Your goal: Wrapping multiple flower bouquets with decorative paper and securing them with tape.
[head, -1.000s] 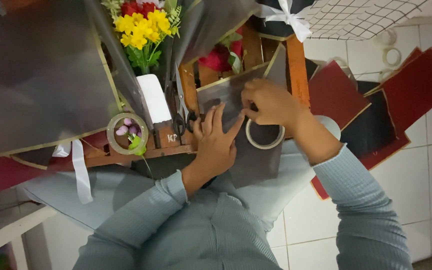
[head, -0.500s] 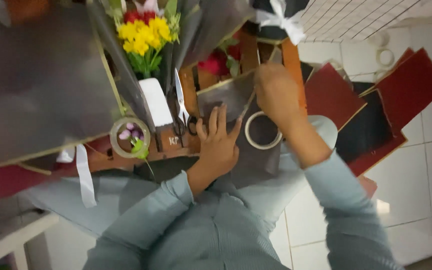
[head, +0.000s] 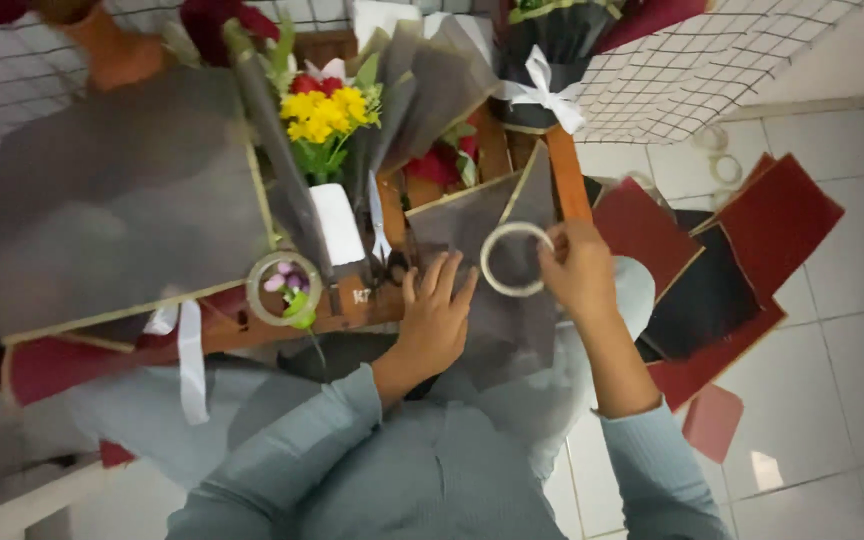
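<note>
My right hand point(head: 580, 272) grips a roll of clear tape point(head: 514, 259) by its right rim and holds it up over a sheet of dark translucent wrapping paper point(head: 487, 225). My left hand point(head: 438, 318) lies flat on that sheet, fingers spread, pressing it down on my lap. Just beyond the sheet stands a bouquet with yellow and red flowers point(head: 324, 110) wrapped in the same dark paper, its white-wrapped stem point(head: 338, 224) pointing toward me.
A second tape roll point(head: 284, 288) lies on a wooden crate point(head: 352, 300) to the left, next to scissors point(head: 384, 250). Large dark sheets point(head: 112, 210) spread left. Red and black paper squares point(head: 742, 250) cover the white tiled floor at right. Another bouquet with a white ribbon point(head: 542, 90) stands behind.
My right hand has picked the tape roll up off my lap and raised it over the dark sheet. The left hand stayed pressed on the paper.
</note>
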